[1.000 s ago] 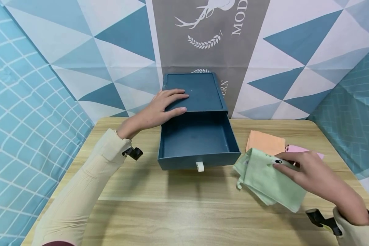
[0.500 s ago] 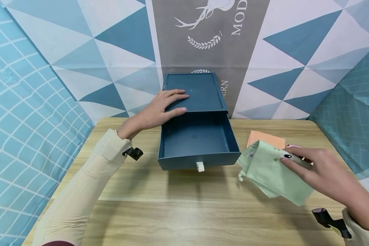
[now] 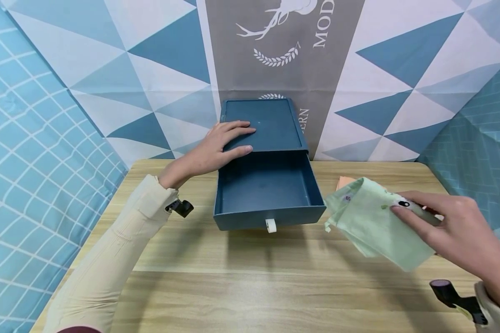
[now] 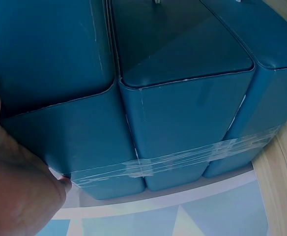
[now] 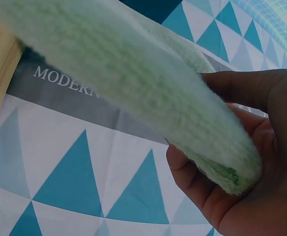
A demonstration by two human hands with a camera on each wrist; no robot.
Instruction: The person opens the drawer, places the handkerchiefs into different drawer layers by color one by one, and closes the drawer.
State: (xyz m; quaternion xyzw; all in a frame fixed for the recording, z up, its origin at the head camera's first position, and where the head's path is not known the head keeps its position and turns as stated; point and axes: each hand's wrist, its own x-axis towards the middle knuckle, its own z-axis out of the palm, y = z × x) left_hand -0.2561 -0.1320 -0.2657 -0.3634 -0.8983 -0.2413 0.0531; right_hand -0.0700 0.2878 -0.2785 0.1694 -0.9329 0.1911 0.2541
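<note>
A dark blue drawer cabinet (image 3: 271,125) stands against the back wall, its top drawer (image 3: 271,218) pulled out toward me with nothing visible inside. My left hand (image 3: 210,150) rests on the cabinet's top left side with the fingers stretched out. In the left wrist view the cabinet (image 4: 183,118) shows several drawer sections bound with clear tape. Right of the drawer, my right hand (image 3: 458,226) pinches a folded light green towel (image 3: 375,222) by its right side, above the table. The towel's fuzzy side (image 5: 148,93) fills much of the right wrist view.
An orange cloth (image 3: 344,181) lies on the wooden table (image 3: 250,286) behind the green towel, mostly hidden by it. A white pull tab (image 3: 271,225) sticks out from the drawer front. Patterned cloth walls (image 3: 150,69) enclose the back and sides.
My right hand has drawn the green towel rightward and slightly up, covering more of the orange cloth and hiding the pink one. The left hand and the drawer stay put.
</note>
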